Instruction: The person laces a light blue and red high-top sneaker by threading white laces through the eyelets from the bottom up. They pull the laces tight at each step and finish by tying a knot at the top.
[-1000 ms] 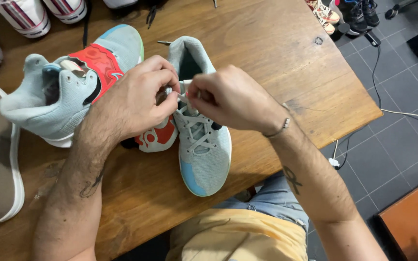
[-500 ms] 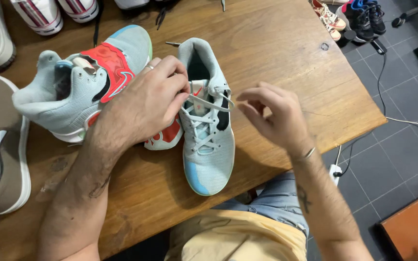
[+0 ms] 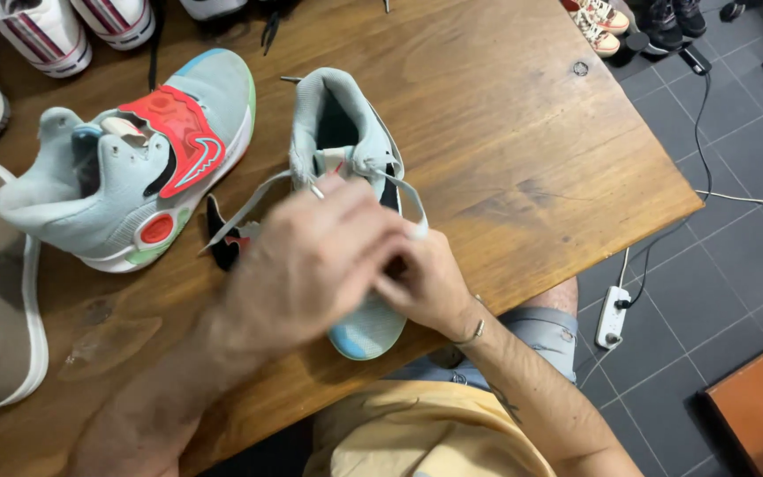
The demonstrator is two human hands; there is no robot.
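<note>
Left hand [image 3: 311, 265] and right hand [image 3: 426, 283] pinch laces [image 3: 253, 205] over pale-blue shoe [image 3: 346, 132]; blurred grip, lace may slip free.

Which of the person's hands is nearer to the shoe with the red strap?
Left. The left hand lies just right of the shoe with the red strap; the right hand sits farther right, beyond it.

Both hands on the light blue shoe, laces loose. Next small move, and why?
Probably pull both lace ends snug. They hang slack from the top eyelets of the shoe, while the left hand and right hand crowd over its middle.
</note>
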